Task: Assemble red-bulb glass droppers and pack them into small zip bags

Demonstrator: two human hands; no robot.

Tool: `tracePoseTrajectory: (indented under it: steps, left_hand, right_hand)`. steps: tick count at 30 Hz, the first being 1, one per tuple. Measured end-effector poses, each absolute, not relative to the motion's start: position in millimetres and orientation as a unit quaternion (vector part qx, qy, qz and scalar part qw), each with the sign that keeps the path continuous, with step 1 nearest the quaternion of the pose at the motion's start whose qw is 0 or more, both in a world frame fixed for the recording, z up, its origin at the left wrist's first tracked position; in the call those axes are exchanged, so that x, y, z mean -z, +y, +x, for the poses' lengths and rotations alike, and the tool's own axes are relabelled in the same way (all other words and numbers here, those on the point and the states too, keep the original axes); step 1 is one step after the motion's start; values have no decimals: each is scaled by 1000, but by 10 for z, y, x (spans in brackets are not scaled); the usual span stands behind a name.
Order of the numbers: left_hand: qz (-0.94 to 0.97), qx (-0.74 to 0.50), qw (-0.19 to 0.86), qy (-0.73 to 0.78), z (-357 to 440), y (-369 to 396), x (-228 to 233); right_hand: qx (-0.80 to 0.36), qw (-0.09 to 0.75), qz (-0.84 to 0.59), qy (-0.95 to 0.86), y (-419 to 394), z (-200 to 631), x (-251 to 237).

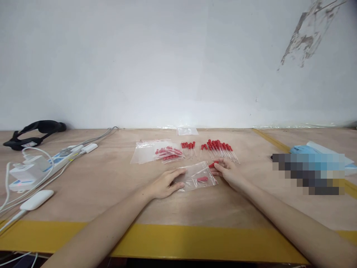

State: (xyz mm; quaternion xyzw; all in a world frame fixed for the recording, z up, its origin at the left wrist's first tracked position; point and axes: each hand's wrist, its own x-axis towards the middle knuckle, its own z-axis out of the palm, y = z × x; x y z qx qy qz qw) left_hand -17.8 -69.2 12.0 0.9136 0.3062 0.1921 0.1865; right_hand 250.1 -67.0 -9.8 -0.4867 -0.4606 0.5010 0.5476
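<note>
A clear zip bag (192, 182) lies in front of me with a red-bulbed dropper (202, 179) inside it. My left hand (164, 184) holds the bag's left end, thumb and fingers on the plastic. At the bag's right end, by its red-edged opening, my right hand (225, 171) pinches another dropper by its red bulb (214, 164). That dropper's thin stem points left over or into the bag; I cannot tell which. Beyond the hands lie a large group of loose droppers (219, 147) and a smaller group (189, 147), bulbs away from me.
Filled bags of droppers (169, 153) overlap flat zip bags (143, 150) at centre left. A power strip (55, 160) with plugs and cables, a white adapter (37, 200) and a black headband (36, 132) occupy the left. Blue packaging (306, 149) and a pixelated item lie right.
</note>
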Motion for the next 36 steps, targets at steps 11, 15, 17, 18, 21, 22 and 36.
tracePoseTrajectory:
  steps: [11,15,17,18,21,22,36]
  left_hand:
    - [920,-190,174,297,-165,-689,-129]
    - [919,-194,177,294,-160,-687,-121]
    - [918,-198,176,295,-160,-685,-114]
    - [918,-200,176,295,-160,-684,-112]
    - [918,-204,178,291,-160,-685,-113]
    - [918,-203,179,290,-159,-688,-117]
    - [918,-204,218,260,-141,-693,-174]
  right_hand:
    - [-214,308,-487,-789,-662,2782,-41]
    - [-319,328,-453,-765,-671,2586,-3]
    - [-377,334,-447,-739,-676,2511,22]
    - [-393,335,-446,-731,-679,2490,28]
    - [-412,320,-438,-733,-686,2504,12]
    - [-414,314,-436,-735,-684,2529,-1]
    - [-76,267,-690,-668,109,2334,-225]
